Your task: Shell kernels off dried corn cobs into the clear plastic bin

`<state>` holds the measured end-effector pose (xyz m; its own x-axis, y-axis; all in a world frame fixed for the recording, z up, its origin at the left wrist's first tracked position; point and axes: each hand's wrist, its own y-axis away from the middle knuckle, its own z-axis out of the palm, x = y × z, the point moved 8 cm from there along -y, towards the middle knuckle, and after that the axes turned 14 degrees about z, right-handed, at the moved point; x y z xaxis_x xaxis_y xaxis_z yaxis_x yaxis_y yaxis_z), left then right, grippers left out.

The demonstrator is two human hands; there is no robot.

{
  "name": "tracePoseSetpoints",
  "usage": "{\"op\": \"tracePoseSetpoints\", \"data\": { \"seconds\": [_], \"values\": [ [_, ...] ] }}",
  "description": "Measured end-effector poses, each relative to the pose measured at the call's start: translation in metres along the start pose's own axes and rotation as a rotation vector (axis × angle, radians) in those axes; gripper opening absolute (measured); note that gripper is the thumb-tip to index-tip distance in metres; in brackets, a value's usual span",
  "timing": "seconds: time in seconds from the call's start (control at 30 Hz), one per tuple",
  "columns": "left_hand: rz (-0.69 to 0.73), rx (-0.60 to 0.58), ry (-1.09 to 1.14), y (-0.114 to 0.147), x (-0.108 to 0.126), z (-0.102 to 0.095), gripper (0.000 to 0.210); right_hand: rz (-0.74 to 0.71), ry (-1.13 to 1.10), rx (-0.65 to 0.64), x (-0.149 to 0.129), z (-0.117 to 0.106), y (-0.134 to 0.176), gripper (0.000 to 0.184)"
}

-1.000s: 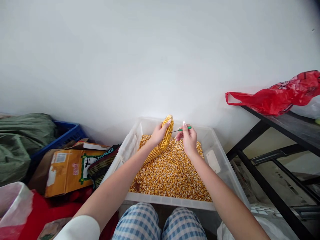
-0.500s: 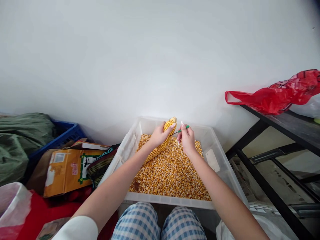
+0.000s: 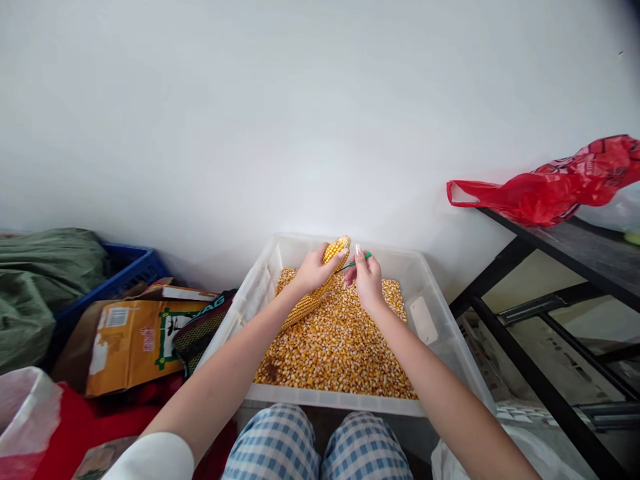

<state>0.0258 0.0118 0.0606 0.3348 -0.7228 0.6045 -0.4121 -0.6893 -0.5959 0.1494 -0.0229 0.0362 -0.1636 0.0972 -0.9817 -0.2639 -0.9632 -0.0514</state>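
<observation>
My left hand (image 3: pixel 316 268) is wrapped round a long yellow corn cob (image 3: pixel 306 305), which slants with its pale tip up and to the right. Between the fingers of my right hand (image 3: pixel 367 280) is a thin metal tool with a green handle (image 3: pixel 368 255), perhaps a small screwdriver. Its shaft points left and reaches the cob beside my left thumb; whether the tip sits between the kernels is too small to tell. Below both hands, loose corn kernels (image 3: pixel 340 353) fill much of a clear plastic bin (image 3: pixel 435 300).
Left of the bin lie a mesh bag (image 3: pixel 205 330), an orange cardboard box (image 3: pixel 135 343) and a blue crate (image 3: pixel 135 267) with green cloth. A black metal rack (image 3: pixel 525 333) stands at right, a red plastic bag (image 3: pixel 545 193) on top. Behind rises a white wall (image 3: pixel 320 120).
Both hands, with the cob and the green-handled tool, have shifted slightly left in the picture. The grip of each hand looks the same.
</observation>
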Motion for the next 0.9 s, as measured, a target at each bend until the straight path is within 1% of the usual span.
{"op": "tracePoseSetpoints", "data": {
  "seconds": [0.1,0.17,0.3,0.43,0.53,0.7,0.83,0.9],
  "values": [
    [-0.054,0.053,0.049,0.001,-0.006,0.002,0.046,-0.02,0.01,0.024,0.003,0.0,0.002,0.039],
    [-0.06,0.052,0.055,0.002,-0.006,0.005,0.046,0.007,-0.012,0.038,0.007,-0.002,0.0,0.04],
    [-0.009,-0.011,-0.035,0.003,0.001,0.007,0.044,0.059,-0.05,0.059,0.012,-0.004,-0.005,0.041],
    [0.023,-0.056,-0.17,0.003,0.004,0.005,0.044,0.067,-0.04,0.074,0.011,-0.006,-0.007,0.042],
    [0.049,-0.085,-0.192,0.002,0.005,0.007,0.043,0.075,-0.029,0.088,0.011,-0.008,-0.008,0.042],
    [0.059,-0.096,-0.181,0.002,0.004,0.006,0.043,0.121,-0.017,0.051,0.012,-0.008,-0.013,0.044],
    [0.103,-0.136,-0.12,0.001,0.008,0.007,0.042,0.23,0.049,-0.004,0.025,-0.005,-0.017,0.045],
    [0.074,-0.113,-0.091,0.0,0.004,0.006,0.041,0.213,0.085,0.006,0.025,-0.006,-0.017,0.045]
  ]
}}
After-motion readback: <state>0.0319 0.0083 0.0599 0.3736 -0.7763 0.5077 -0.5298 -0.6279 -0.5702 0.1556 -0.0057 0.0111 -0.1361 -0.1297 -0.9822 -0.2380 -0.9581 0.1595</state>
